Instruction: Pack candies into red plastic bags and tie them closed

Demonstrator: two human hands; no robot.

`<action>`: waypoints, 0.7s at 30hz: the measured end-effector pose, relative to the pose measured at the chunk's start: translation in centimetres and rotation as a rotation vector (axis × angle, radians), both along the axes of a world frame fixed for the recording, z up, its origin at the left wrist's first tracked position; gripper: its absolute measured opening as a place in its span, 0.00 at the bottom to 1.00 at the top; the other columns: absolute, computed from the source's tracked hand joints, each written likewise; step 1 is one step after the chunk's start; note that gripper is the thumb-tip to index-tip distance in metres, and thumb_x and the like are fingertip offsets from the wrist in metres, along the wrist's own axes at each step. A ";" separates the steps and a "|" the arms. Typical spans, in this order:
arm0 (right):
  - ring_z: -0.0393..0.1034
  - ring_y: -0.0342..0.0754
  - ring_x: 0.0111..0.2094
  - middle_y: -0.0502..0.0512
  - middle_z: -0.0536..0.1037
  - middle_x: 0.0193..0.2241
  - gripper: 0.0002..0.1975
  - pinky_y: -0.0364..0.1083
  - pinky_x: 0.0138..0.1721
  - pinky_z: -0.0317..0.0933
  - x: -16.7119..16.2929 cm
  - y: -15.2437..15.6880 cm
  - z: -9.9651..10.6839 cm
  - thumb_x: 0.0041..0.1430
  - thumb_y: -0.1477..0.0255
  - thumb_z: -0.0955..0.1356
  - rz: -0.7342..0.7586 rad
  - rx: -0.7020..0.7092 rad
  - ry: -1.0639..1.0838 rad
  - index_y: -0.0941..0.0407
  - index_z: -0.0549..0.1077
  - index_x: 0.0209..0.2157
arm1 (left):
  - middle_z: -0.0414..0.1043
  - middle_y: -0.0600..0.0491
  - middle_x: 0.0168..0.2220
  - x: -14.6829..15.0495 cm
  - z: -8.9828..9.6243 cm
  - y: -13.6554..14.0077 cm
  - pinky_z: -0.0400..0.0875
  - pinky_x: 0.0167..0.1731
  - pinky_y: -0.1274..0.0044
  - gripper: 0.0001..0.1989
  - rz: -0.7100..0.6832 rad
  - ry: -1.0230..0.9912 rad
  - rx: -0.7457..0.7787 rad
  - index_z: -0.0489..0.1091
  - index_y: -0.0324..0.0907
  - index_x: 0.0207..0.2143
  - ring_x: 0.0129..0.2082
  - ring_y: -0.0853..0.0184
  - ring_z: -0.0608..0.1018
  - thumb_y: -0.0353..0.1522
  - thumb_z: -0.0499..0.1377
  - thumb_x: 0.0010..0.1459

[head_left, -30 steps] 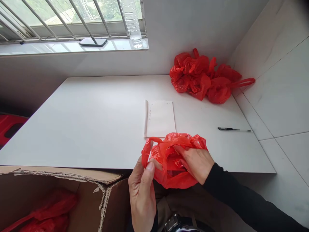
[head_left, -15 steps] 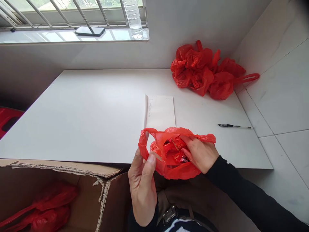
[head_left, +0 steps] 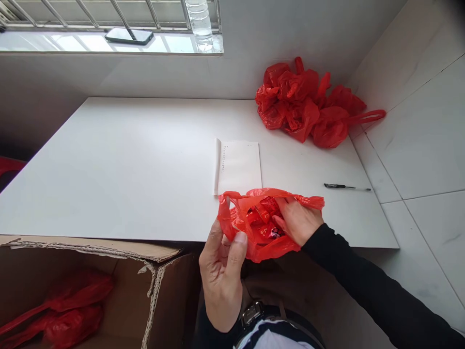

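Observation:
A red plastic bag (head_left: 276, 252) with its mouth spread sits at the table's front edge. My left hand (head_left: 222, 276) pinches the bag's left handle between thumb and fingers. My right hand (head_left: 301, 220) reaches into the mouth from the right, its thumb beside the contents. Its fingertips are hidden, so I cannot tell whether they grip anything. Inside lie several shiny red wrapped packets (head_left: 263, 215), one with a dark patch and pale markings. Just behind the bag is an open notepad (head_left: 240, 167) with a column of small writing along its left side.
Several filled red bags (head_left: 301, 104) are piled at the table's back right corner. A pen (head_left: 345, 186) lies on the right of the white table (head_left: 138, 165). At lower left, a cardboard box (head_left: 170, 291) holds more red bags (head_left: 78, 310). A phone (head_left: 129, 36) and water bottle (head_left: 199, 26) occupy the windowsill.
My view has tilted slightly down. My left hand and the bag's left handle have shifted a little to the right, nearer my right hand. My right hand stays inside the bag.

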State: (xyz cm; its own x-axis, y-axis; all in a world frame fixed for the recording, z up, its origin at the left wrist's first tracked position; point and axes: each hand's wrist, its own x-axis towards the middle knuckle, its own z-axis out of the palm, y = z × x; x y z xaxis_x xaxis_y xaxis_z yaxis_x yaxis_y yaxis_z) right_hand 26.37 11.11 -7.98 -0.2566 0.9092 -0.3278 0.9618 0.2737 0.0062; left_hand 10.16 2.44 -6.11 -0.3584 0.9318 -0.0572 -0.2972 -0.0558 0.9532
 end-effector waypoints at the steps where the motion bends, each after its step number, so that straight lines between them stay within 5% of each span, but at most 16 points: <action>1: 0.75 0.60 0.43 0.60 0.76 0.48 0.16 0.50 0.34 0.63 -0.1 0.2 -0.1 0.66 0.71 0.66 -0.012 0.003 0.002 0.59 0.68 0.54 | 0.80 0.54 0.46 0.2 0.0 0.0 0.77 0.47 0.78 0.17 0.009 0.013 -0.001 0.74 0.53 0.54 0.45 0.66 0.81 0.32 0.62 0.63; 8: 0.75 0.54 0.41 0.55 0.77 0.43 0.12 0.48 0.31 0.61 -0.1 0.1 0.3 0.72 0.71 0.58 -0.055 0.039 0.021 0.55 0.72 0.46 | 0.80 0.54 0.47 0.4 -0.1 -0.6 0.77 0.46 0.80 0.15 0.042 0.030 -0.036 0.76 0.52 0.51 0.46 0.66 0.81 0.32 0.63 0.62; 15: 0.73 0.57 0.44 0.60 0.71 0.51 0.27 0.48 0.30 0.63 0.9 -0.5 -0.2 0.64 0.70 0.68 0.017 -0.001 -0.019 0.54 0.61 0.63 | 0.81 0.53 0.45 0.7 -0.4 -1.0 0.77 0.44 0.79 0.18 0.049 0.054 -0.049 0.74 0.52 0.53 0.44 0.65 0.81 0.32 0.64 0.60; 21: 0.74 0.54 0.39 0.58 0.73 0.49 0.14 0.48 0.29 0.63 0.7 -1.1 0.5 0.70 0.68 0.64 -0.023 0.036 0.031 0.54 0.69 0.54 | 0.81 0.55 0.45 0.6 0.0 -0.8 0.77 0.43 0.82 0.15 0.056 0.109 -0.044 0.77 0.51 0.49 0.42 0.68 0.82 0.31 0.65 0.60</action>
